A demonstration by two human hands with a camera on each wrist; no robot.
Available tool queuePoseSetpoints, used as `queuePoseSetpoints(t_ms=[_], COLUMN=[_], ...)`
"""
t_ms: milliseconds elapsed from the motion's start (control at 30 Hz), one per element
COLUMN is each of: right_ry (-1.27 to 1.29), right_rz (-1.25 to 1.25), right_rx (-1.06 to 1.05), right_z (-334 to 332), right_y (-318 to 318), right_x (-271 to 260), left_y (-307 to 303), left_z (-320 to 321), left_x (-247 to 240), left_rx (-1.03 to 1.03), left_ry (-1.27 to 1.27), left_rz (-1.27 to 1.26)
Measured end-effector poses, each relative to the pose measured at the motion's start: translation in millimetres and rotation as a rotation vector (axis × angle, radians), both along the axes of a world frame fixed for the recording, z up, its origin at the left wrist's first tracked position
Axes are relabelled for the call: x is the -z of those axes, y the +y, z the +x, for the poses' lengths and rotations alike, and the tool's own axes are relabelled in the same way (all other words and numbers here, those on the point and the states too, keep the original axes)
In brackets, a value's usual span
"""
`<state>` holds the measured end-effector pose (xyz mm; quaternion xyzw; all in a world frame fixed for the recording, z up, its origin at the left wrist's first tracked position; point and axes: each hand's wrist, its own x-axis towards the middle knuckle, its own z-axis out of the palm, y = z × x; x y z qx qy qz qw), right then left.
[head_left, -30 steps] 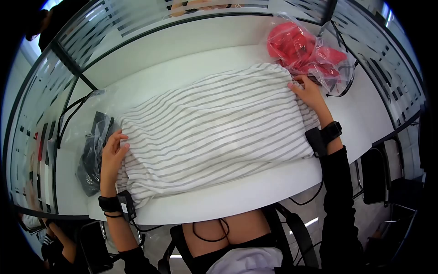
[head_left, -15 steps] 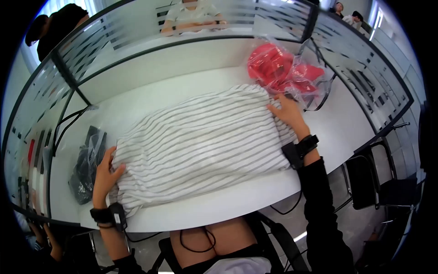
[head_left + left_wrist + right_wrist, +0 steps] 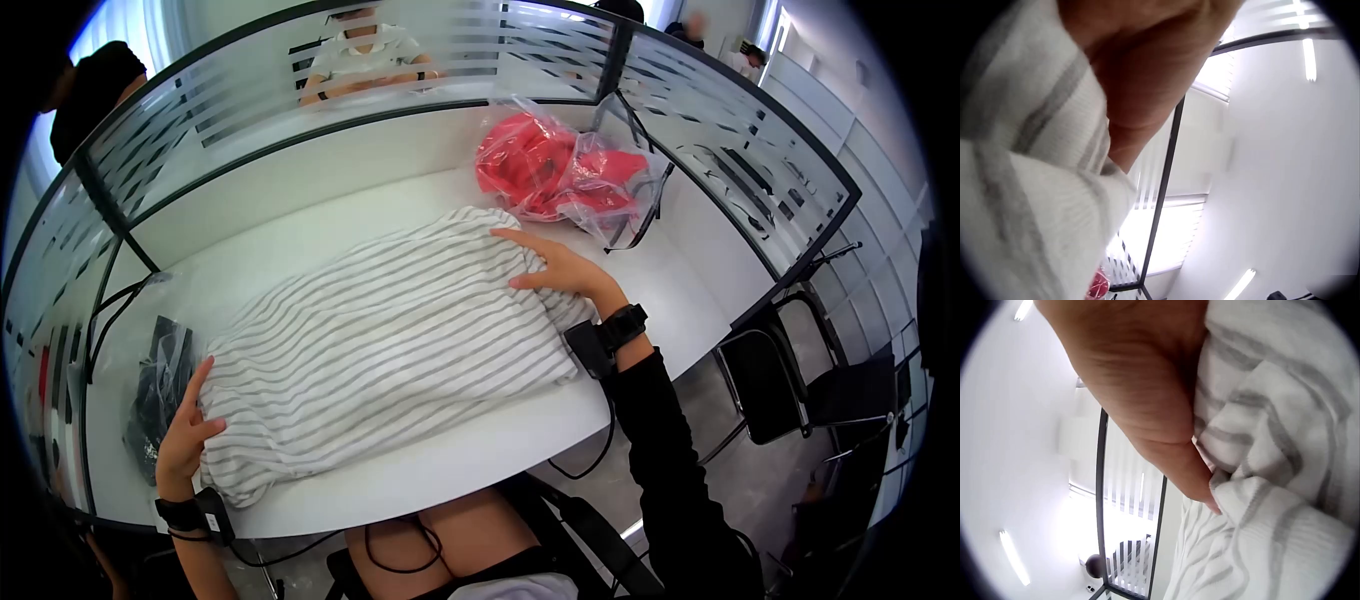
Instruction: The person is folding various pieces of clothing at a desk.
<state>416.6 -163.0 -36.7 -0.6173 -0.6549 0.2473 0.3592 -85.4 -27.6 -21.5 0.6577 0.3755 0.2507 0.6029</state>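
A white cloth with grey stripes (image 3: 380, 340) lies spread in a folded, softly wrinkled bundle across the white table (image 3: 420, 497). At its left end is my left hand (image 3: 184, 440), fingers straight along the edge and thumb over the cloth. My right hand (image 3: 560, 268) rests on the upper right corner, its fingers stretched out over the stripes. In the left wrist view, the striped fabric (image 3: 1047, 187) bulges beside the palm (image 3: 1141, 69). Loose folds (image 3: 1272, 437) lie against the right hand (image 3: 1141, 387) in the right wrist view, with its fingertips mostly hidden.
A clear bag with red contents (image 3: 560, 170) sits at the back right. Beside my left hand lies a dark item in clear plastic (image 3: 160, 380). Framed glass partitions (image 3: 350, 65) enclose the table's back and sides. A black chair (image 3: 800, 375) stands at the right.
The head view has swung, so the table and cloth appear farther left and lower. My right hand has moved from the cloth's right edge onto its top; the left stays at the left end.
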Motion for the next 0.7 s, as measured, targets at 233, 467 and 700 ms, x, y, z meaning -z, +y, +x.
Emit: queuePoseSetpoints(t_ms=[233,467,700], right_ry=[0.091,0.117,0.239], right_rz=[-0.048,0.011,-0.045], right_rx=[-0.097,-0.116,-0.233], right_z=[-14,-71,-91], right_y=[11,29,28], right_x=[7,31,20], left_y=[-11,-20,-42], left_z=[16,64,201], left_x=[-39,-103,-60], left_rx=[0.007,0.111,0.384], left_ry=[-0.251,0.012,0.168], left_rz=[0.039,0.335,0.416])
